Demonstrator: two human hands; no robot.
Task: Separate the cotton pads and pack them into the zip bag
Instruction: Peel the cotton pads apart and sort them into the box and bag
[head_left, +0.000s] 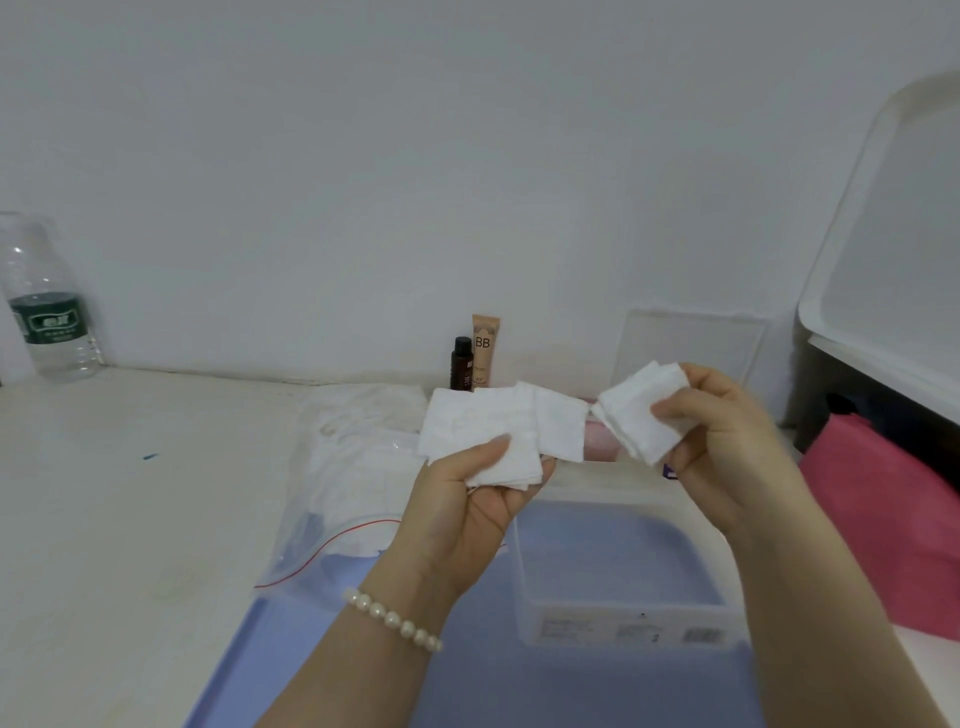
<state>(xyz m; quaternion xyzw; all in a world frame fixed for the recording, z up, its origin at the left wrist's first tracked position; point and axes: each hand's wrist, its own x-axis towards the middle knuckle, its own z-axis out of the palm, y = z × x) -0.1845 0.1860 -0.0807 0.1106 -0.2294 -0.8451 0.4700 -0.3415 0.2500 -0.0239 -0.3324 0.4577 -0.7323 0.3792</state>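
Both hands are working above the clear box (623, 613). Left hand (467, 499) is pinching fanned cotton pads (488, 431); right hand (727, 436) is gripping a small stack (636, 410). Separating step, I judge. Zip bag (337, 499) is lying left of the left hand on the bench (130, 493); next, sliding pads through its mouth. Bag's opening and contents are hard to make out.

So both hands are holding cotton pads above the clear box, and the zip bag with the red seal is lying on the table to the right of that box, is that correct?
Not quite: the head view shows the zip bag lying left of the clear box, not right. The rest holds: the left hand and right hand each hold cotton pads above it.
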